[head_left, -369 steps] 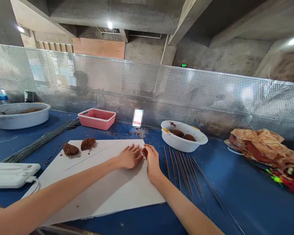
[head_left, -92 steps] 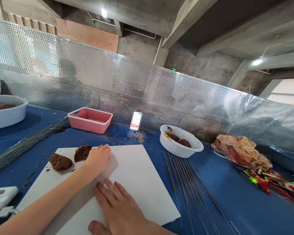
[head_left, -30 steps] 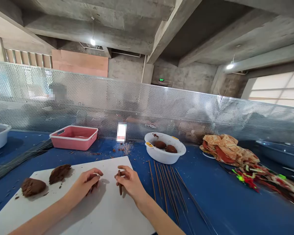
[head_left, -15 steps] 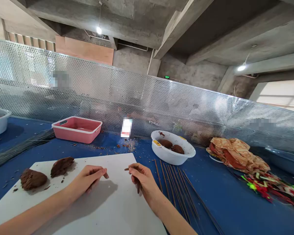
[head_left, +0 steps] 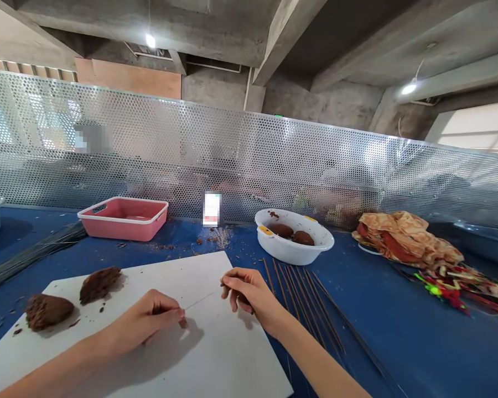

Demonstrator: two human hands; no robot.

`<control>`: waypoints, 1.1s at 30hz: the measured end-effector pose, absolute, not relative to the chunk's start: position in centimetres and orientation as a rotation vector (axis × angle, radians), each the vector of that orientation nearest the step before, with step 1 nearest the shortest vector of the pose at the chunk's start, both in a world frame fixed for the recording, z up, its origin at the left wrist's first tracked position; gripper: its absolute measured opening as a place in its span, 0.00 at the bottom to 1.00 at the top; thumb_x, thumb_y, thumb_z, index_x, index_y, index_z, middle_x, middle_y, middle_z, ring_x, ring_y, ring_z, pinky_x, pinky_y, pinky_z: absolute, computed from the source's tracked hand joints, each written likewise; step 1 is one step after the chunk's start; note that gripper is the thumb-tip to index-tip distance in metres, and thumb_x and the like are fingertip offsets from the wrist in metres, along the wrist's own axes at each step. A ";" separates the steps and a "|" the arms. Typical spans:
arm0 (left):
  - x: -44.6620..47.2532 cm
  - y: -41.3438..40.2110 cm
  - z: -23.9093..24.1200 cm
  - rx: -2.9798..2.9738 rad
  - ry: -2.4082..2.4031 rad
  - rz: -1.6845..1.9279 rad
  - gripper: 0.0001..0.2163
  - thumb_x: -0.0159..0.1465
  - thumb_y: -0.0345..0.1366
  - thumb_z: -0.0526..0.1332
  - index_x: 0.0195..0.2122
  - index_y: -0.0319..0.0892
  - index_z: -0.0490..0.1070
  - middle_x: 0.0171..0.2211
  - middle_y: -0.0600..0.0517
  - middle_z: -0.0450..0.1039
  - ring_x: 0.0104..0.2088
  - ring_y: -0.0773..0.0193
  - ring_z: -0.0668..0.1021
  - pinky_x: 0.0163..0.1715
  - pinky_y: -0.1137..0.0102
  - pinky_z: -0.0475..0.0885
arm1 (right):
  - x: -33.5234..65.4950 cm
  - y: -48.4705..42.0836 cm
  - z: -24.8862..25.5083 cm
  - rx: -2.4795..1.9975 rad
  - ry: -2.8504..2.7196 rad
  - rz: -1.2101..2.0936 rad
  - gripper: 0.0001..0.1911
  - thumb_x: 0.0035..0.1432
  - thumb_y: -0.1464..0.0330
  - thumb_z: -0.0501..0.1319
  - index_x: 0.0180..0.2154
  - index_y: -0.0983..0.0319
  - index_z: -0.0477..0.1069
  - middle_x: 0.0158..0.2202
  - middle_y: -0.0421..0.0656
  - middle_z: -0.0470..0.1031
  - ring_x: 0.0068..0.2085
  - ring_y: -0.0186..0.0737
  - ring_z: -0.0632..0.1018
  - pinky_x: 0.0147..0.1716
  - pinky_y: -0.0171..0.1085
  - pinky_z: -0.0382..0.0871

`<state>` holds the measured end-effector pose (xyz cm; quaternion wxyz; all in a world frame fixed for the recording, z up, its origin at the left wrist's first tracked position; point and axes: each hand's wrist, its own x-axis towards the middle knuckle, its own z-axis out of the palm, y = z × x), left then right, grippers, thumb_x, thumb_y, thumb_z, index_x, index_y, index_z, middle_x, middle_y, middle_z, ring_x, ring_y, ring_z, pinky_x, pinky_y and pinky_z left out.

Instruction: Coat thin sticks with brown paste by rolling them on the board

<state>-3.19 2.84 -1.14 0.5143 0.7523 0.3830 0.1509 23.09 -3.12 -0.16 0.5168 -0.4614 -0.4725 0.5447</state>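
My left hand (head_left: 157,318) is closed in a pinch over a white board (head_left: 149,370). From its fingertips a thin wire (head_left: 199,301) slants up to the right, towards my other hand. My right hand (head_left: 249,290) is closed too, with a bit of brown clay (head_left: 223,283) at its thumb and forefinger; more brown shows under its curled fingers. Two rough lumps of brown clay, one rounded (head_left: 50,311) and one flatter (head_left: 100,284), lie on the board's left side among crumbs. Right of the board, several thin brown-coated sticks (head_left: 302,298) lie side by side.
Behind the board stand a pink basket (head_left: 122,224) and a white basin (head_left: 290,249) holding brown lumps. A bundle of wires (head_left: 37,254) lies left, crumpled brown wrapping (head_left: 406,237) right. A perforated metal screen (head_left: 232,149) closes off the blue table's back.
My left hand has moved slightly lower, and a thin wire now shows at its fingertips. The small brown piece that stuck out from my right fingers no longer shows. The view has shifted slightly.
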 end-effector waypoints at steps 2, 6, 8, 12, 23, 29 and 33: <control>-3.1 2.8 -1.1 1.788 0.929 0.374 0.27 0.62 0.61 0.61 0.35 0.39 0.83 0.13 0.60 0.52 0.16 0.70 0.53 0.18 0.70 0.46 | 23.3 -3.2 0.0 -1.111 -1.164 1.313 0.18 0.53 0.55 0.69 0.36 0.64 0.78 0.31 0.45 0.80 0.22 0.30 0.73 0.16 0.30 0.45; -3.0 2.6 -0.7 1.787 0.937 0.328 0.28 0.61 0.63 0.61 0.38 0.40 0.82 0.14 0.60 0.51 0.16 0.69 0.53 0.18 0.69 0.45 | 23.5 -3.2 0.2 -1.135 -1.168 1.269 0.16 0.53 0.57 0.68 0.36 0.64 0.80 0.34 0.46 0.81 0.22 0.28 0.70 0.17 0.30 0.48; -3.1 2.5 -0.5 1.805 0.933 0.300 0.27 0.63 0.62 0.60 0.38 0.41 0.82 0.15 0.59 0.51 0.16 0.69 0.53 0.18 0.69 0.45 | 23.3 -3.2 0.2 -1.140 -1.164 1.273 0.14 0.53 0.59 0.68 0.35 0.64 0.80 0.34 0.46 0.81 0.22 0.27 0.69 0.18 0.30 0.47; -3.1 2.2 -0.5 1.829 0.941 0.295 0.25 0.64 0.61 0.60 0.37 0.42 0.83 0.15 0.59 0.51 0.17 0.69 0.53 0.19 0.69 0.44 | 22.8 -3.4 0.2 -1.156 -1.122 1.273 0.13 0.52 0.59 0.67 0.33 0.63 0.79 0.32 0.44 0.80 0.22 0.27 0.68 0.18 0.31 0.45; -3.1 1.9 -0.4 1.807 0.965 0.349 0.25 0.62 0.60 0.61 0.35 0.41 0.83 0.16 0.58 0.53 0.18 0.69 0.55 0.19 0.69 0.47 | 22.6 -3.5 0.1 -1.162 -1.121 1.315 0.12 0.54 0.59 0.66 0.32 0.63 0.76 0.30 0.43 0.79 0.20 0.27 0.67 0.18 0.32 0.44; -3.2 2.2 -0.6 1.824 0.946 0.281 0.26 0.63 0.61 0.60 0.37 0.42 0.83 0.16 0.58 0.53 0.17 0.68 0.55 0.18 0.70 0.48 | 22.5 -3.5 0.0 -1.148 -1.127 1.339 0.13 0.54 0.60 0.66 0.33 0.64 0.76 0.31 0.43 0.79 0.21 0.26 0.66 0.17 0.31 0.43; -3.2 2.3 -0.7 1.837 0.912 0.276 0.27 0.65 0.61 0.59 0.37 0.40 0.82 0.15 0.58 0.53 0.17 0.70 0.54 0.18 0.70 0.45 | 22.5 -3.5 -0.1 -1.150 -1.135 1.354 0.12 0.55 0.61 0.66 0.33 0.64 0.76 0.31 0.43 0.79 0.21 0.26 0.67 0.18 0.31 0.45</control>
